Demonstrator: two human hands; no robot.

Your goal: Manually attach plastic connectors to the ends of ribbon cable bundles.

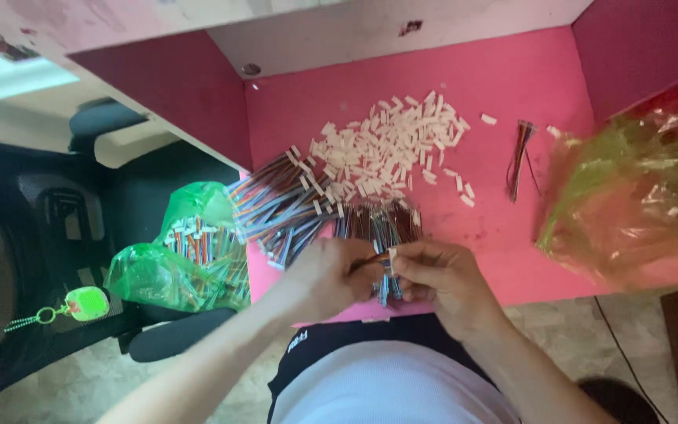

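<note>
Sitting at the pink table (512, 86), you are working near its front edge, and everything else is lying relative to that surface. Off its right side a large clear greenish plastic bag (637, 196) is resting crumpled; off its left side a smaller green bag (190, 251) is holding finished-looking wire sets. Toward the middle of the table a heap of small white connector housings (390, 145) is spreading out, and just in front of it, nearer you, striped wire bundles (280, 206) are fanning out to the left. A thin loose wire set (519, 153) is lying alone toward the table's right. Over the front edge, your left hand (325, 275) is closing its fingers around one wire harness (372, 261), pinching it near the end, while your right hand (442, 276) is curling in, its fingertips gripping what looks like a white housing touching that wire end. You seem to be seating the wire ends into the housing; the next move is calling for steady alignment and a firm, straight push.
</note>
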